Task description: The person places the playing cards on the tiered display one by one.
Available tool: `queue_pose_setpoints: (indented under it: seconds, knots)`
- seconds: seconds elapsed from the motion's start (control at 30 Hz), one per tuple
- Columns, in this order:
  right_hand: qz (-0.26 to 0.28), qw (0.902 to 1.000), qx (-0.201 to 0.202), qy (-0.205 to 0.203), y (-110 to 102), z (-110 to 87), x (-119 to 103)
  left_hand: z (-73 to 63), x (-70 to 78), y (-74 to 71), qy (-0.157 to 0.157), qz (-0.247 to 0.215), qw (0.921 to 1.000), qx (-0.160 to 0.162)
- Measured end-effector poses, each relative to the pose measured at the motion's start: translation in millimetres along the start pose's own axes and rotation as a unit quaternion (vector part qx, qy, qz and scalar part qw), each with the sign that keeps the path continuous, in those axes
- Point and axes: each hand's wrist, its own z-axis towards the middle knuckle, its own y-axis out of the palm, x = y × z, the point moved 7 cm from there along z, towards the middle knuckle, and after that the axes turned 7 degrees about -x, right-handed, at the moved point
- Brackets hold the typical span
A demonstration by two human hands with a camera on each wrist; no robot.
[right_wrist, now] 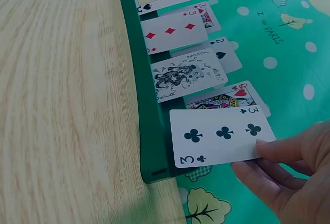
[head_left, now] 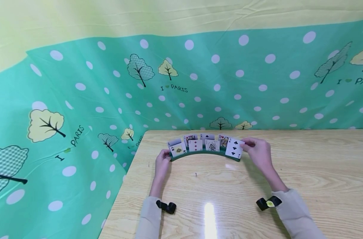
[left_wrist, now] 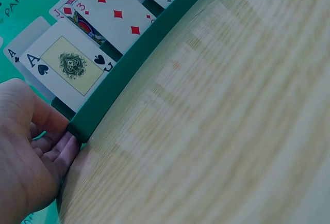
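Observation:
A curved green card holder [head_left: 199,152] stands on the table with playing cards in two rows. In the head view my left hand [head_left: 162,162] is at its left end; the left wrist view shows thumb and fingers gripping that end, beside the ace of spades [left_wrist: 72,65]. My right hand [right_wrist: 294,170] pinches the three of clubs [right_wrist: 219,137] by its edge, over the holder's right end and in front of the queen of hearts [right_wrist: 227,99]. Whether its lower edge sits in the slot I cannot tell. Between are the three of diamonds [right_wrist: 172,31] and a joker [right_wrist: 190,74].
Behind the front row stand a jack of diamonds [left_wrist: 67,8], a two of spades [right_wrist: 223,53] and another ace [left_wrist: 15,53]. The pale wooden table [head_left: 217,186] spreads toward me. A green dotted cloth [head_left: 181,83] hangs behind and at the left.

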Motion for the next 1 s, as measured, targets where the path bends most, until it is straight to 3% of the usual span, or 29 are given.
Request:
queue_pose_setpoints:
  seconds: [0.63,1.0]
  knots:
    - [-0.007,1.0000,0.006,-0.002,5.8,0.0,3.0,-0.2,-1.0,1.2,0.000,-0.010,0.9999,0.000]
    - [-0.021,0.9988,0.034,-0.027,6.5,-0.6,-1.0,-0.5,3.0,0.3,0.001,-0.010,1.0000,0.001]
